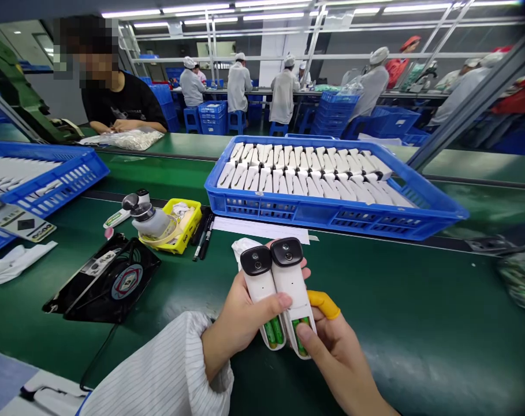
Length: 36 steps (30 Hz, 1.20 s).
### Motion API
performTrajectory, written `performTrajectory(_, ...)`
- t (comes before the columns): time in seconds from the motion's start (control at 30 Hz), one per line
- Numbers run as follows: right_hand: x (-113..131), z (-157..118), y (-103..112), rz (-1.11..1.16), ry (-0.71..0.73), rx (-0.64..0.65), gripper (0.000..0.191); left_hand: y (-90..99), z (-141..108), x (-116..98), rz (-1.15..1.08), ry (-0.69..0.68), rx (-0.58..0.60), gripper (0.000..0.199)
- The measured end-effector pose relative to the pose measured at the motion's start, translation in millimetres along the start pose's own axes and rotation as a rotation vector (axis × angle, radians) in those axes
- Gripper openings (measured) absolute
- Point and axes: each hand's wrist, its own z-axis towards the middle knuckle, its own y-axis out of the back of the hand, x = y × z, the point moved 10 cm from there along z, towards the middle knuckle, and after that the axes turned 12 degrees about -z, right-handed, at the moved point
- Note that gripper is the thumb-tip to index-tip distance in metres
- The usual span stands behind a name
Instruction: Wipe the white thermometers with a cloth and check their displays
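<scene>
Two white handheld devices with black heads are held side by side above the green table. My left hand (240,315) wraps round both, its thumb lying across their fronts. The left device (260,286) shows green batteries in its open lower compartment. Green batteries also show in the right device (290,283), where my right hand (335,341) grips the lower end, thumb on the batteries. A yellow cover (325,303) sits on one right finger. Behind the devices lies a white cloth or glove (241,247), partly hidden.
A blue crate (288,215) of white devices stands ahead, another crate (78,176) at left. A black fan (126,283), metal-topped bottle (153,222), yellow tray (185,237), pens (205,234) and paper (262,229) are nearer. Across the table sits a person (123,104).
</scene>
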Motion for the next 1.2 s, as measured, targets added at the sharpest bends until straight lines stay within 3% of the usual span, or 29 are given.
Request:
performTrajectory(0.1,11,6,6,-0.166,0.164,0.049,0.028,0.9,2,-8,-0.046,0.011,-0.042,0.038)
performTrajectory(0.27,25,39,28,-0.879,0.294,-0.109,0.035,26.2,-22,-64,-0.041,-0.165,-0.232,0.036)
performTrajectory(0.4,18,79,-8,-1.095,0.386,0.03,0.03,50.0,-63,-82,0.009,-0.161,-0.421,0.04)
performTrajectory(0.53,6,106,-51,-1.167,0.499,0.137,0.019,44.4,-89,-78,0.001,-0.085,-0.403,0.041)
performTrajectory(0.6,14,111,-62,-1.145,0.541,0.158,0.021,38.9,-97,-79,-0.008,-0.07,-0.379,0.04)
performTrajectory(0.67,42,107,-64,-1.094,0.583,0.116,0.023,35.3,-102,-79,-0.022,-0.055,-0.363,0.04)
performTrajectory(0.77,117,78,-61,-0.844,0.717,-0.054,0.013,31.3,-107,-76,-0.037,-0.027,-0.333,0.042)
performTrajectory(0.8,143,62,-67,-0.726,0.793,-0.05,0.009,30.4,-108,-73,-0.038,-0.016,-0.325,0.042)
performTrajectory(0.87,178,30,-101,-0.668,0.963,0.096,0.006,30.7,-110,-68,-0.027,-0.01,-0.327,0.043)
performTrajectory(0.9,184,19,-122,-0.708,0.99,0.206,0.008,32.7,-112,-66,-0.014,-0.014,-0.347,0.045)
performTrajectory(0.97,176,13,-156,-0.811,0.925,0.394,0.012,39.0,-116,-63,0.034,-0.018,-0.412,0.048)
performTrajectory(1.03,160,24,-168,-0.875,0.778,0.445,0.025,42.4,-119,-58,0.066,0.014,-0.447,0.045)
performTrajectory(1.1,150,42,-157,-0.878,0.648,0.362,0.031,39.0,-119,-51,0.04,0.076,-0.41,0.039)
performTrajectory(1.2,154,61,-117,-0.706,0.527,0.133,0.019,28.6,-118,-50,-0.041,0.107,-0.311,0.04)
